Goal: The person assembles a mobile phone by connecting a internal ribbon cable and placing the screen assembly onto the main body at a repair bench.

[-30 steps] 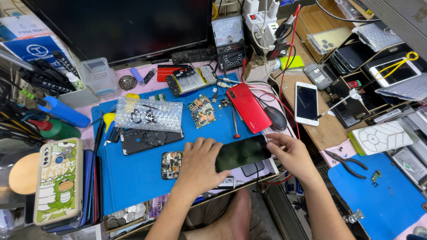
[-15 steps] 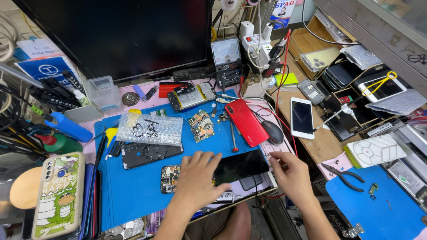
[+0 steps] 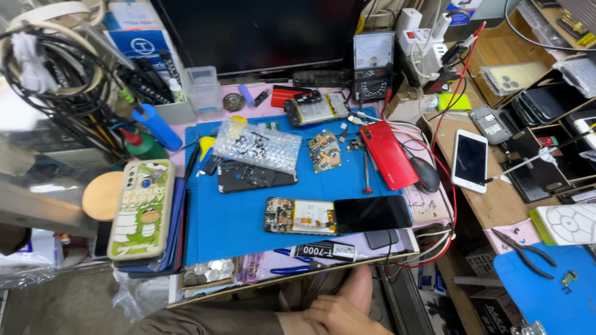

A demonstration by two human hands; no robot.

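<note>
- My bench (image 3: pixel 428 214) is crowded: a blue work mat (image 3: pixel 236 217) covers its middle, with a dark monitor (image 3: pixel 254 31) standing at the back and a tangle of cables hanging at the far left
- Near the front edge of the mat lies the opened phone (image 3: pixel 298 216), its circuit boards and pale battery facing up
- The black screen panel (image 3: pixel 372 214) lies flat over the right end of that phone, reaching past the mat's right edge
- Both of my hands are off the bench, down at my lap below its front edge; they are the nearest hands to the opened phone, but well apart from it
- One hand (image 3: pixel 338 316) shows at the bottom of the view, its fingers loosely curled and holding nothing that I can see; I cannot tell which hand it is, and the other is not clearly visible
- Further back on the mat sit a black phone frame (image 3: pixel 254 177), a bubble-wrap bag (image 3: pixel 254 144) just behind it, and a small green circuit board (image 3: pixel 324 151)
- A red phone back (image 3: pixel 388 155) lies at the mat's right edge, a black mouse (image 3: pixel 425 174) just beside it
- A white phone (image 3: pixel 470 160) rests face up on the wooden surface to the right
- A phone in a green cartoon case (image 3: pixel 141 208) lies left of the mat
</note>
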